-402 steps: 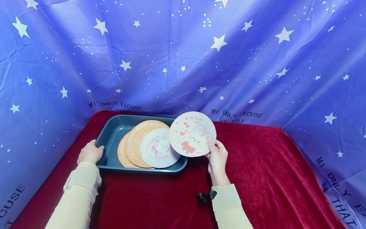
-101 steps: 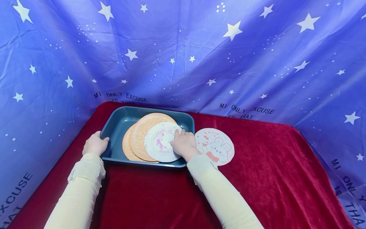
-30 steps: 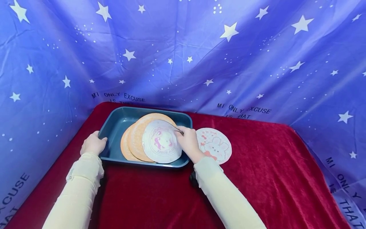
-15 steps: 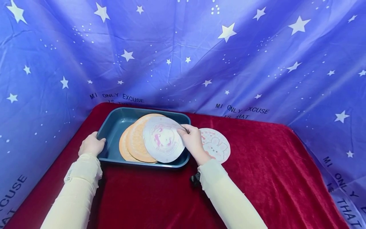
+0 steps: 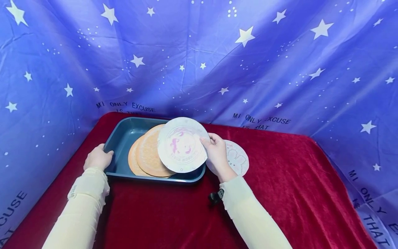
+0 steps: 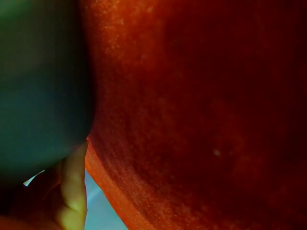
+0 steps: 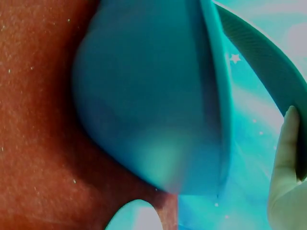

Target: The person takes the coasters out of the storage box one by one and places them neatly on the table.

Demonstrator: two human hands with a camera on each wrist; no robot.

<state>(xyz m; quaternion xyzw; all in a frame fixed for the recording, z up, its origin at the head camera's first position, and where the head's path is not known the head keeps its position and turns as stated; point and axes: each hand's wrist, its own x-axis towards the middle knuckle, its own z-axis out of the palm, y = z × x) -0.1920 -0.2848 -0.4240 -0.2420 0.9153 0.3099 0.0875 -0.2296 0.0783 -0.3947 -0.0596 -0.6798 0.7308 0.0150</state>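
Note:
My left hand (image 5: pixel 97 158) grips the left rim of a dark teal baking pan (image 5: pixel 120 141); in the left wrist view a finger (image 6: pixel 73 187) lies against its outer wall. My right hand (image 5: pixel 216 152) pinches the right edge of a round white mat (image 5: pixel 183 145) with a pink print, raised and tilted above the pan's right end. The mat's dark ribbed underside (image 7: pixel 276 62) shows in the right wrist view. Inside the pan, overlapping round orange-slice mats (image 5: pixel 150 155) lie partly hidden beneath it. A white bunny mat (image 5: pixel 237 159) rests on the cloth, partly behind my right hand.
Dark red velvet cloth (image 5: pixel 161 214) covers the table. Blue curtains (image 5: pixel 192 52) with white stars hang close behind and at both sides. A black wrist device (image 5: pixel 215 197) sits at my right cuff.
The bunny mat went from my right hand to the cloth right of the pan. My right hand then took the pink-printed mat and lifted it up and rightward. My left hand kept its grip.

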